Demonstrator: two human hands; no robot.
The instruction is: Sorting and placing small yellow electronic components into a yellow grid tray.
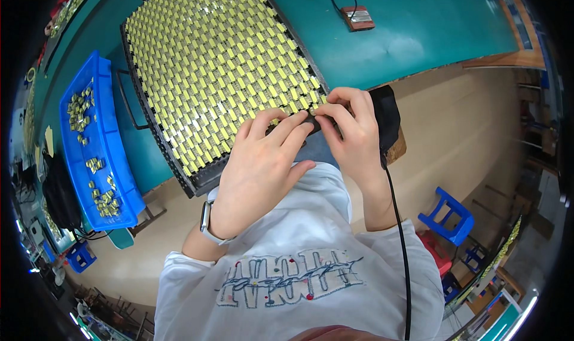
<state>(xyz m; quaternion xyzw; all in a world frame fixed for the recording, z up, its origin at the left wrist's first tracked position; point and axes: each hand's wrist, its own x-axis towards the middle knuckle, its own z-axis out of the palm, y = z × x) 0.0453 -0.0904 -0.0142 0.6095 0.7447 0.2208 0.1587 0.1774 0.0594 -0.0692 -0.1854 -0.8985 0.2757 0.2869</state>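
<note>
A black tray point(206, 175) lies tilted across the table's near edge, filled with rows of small yellow-wrapped block-shaped parts point(221, 72) with dark ends. My left hand point(260, 161) reaches over the tray's near edge, its fingertips resting at the last row and its thumb held apart. Just right of it, at the near right corner, my right hand point(353, 129) has thumb and index finger pinched close together. Whatever sits in that pinch is too small and covered to make out. The fingertips of both hands almost meet.
On the left stands a blue bin point(110, 161) with loose small yellow parts. A small red-brown box point(357, 18) with cables lies on the green table point(406, 42). A black cable point(402, 239) runs down beside my right arm. A blue stool point(448, 215) stands on the floor at right.
</note>
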